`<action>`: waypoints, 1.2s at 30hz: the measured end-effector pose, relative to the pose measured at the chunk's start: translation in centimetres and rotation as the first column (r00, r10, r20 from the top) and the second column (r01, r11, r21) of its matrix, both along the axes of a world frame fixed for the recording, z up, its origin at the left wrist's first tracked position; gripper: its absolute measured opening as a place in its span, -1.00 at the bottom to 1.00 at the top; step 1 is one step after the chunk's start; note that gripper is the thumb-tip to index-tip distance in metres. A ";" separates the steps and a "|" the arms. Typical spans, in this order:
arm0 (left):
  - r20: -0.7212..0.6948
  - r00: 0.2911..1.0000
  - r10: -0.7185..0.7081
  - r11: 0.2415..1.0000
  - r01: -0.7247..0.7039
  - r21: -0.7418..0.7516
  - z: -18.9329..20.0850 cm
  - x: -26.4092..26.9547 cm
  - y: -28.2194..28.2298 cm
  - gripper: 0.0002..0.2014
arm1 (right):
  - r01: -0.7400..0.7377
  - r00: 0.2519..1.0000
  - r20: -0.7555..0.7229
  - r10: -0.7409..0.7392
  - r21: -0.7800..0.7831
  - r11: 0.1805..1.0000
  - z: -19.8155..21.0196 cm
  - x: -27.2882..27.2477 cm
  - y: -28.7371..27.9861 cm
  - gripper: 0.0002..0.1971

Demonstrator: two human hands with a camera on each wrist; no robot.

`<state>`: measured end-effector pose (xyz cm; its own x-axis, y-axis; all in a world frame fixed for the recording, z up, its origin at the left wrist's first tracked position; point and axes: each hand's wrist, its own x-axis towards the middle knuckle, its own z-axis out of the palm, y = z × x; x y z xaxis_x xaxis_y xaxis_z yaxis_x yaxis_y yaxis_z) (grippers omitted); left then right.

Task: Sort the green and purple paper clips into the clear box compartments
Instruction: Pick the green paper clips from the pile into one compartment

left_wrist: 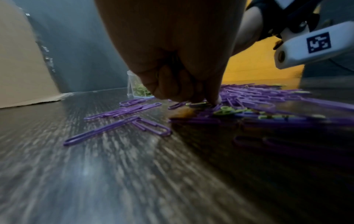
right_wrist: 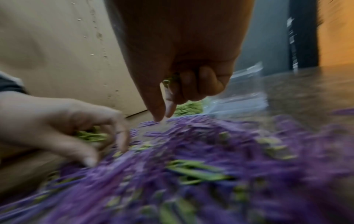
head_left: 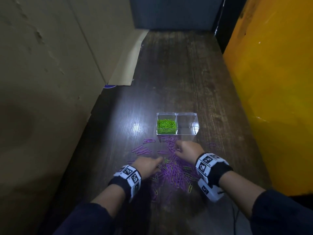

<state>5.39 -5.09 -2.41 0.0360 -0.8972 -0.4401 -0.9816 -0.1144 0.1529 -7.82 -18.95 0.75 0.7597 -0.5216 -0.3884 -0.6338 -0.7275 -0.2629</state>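
A clear two-compartment box (head_left: 188,132) stands on the dark wooden table; its left compartment holds green clips (head_left: 166,126), its right one looks empty. In front of it lies a pile of purple clips (head_left: 174,172) with a few green ones mixed in. My left hand (head_left: 149,164) is at the pile's left edge, fingers curled round green clips (right_wrist: 91,135), fingertips (left_wrist: 214,100) touching a clip on the table. My right hand (head_left: 186,150) hovers over the pile's far side, green clips (right_wrist: 170,80) tucked in its curled fingers, thumb and forefinger pointing down.
A cardboard wall (head_left: 50,82) runs along the left with a flap (head_left: 125,68) lying on the table. A yellow wall (head_left: 274,82) closes the right side, a dark panel (head_left: 174,12) the back. Bare tabletop (head_left: 177,73) stretches behind the box. Loose purple clips (left_wrist: 118,128) lie left of the pile.
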 end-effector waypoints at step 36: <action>-0.129 0.942 0.309 0.950 -0.300 0.086 1.4 3.0 1.7 -0.71 | 0.301 0.793 0.111 -0.600 0.784 0.543 -0.6 0.7 0.8 -0.74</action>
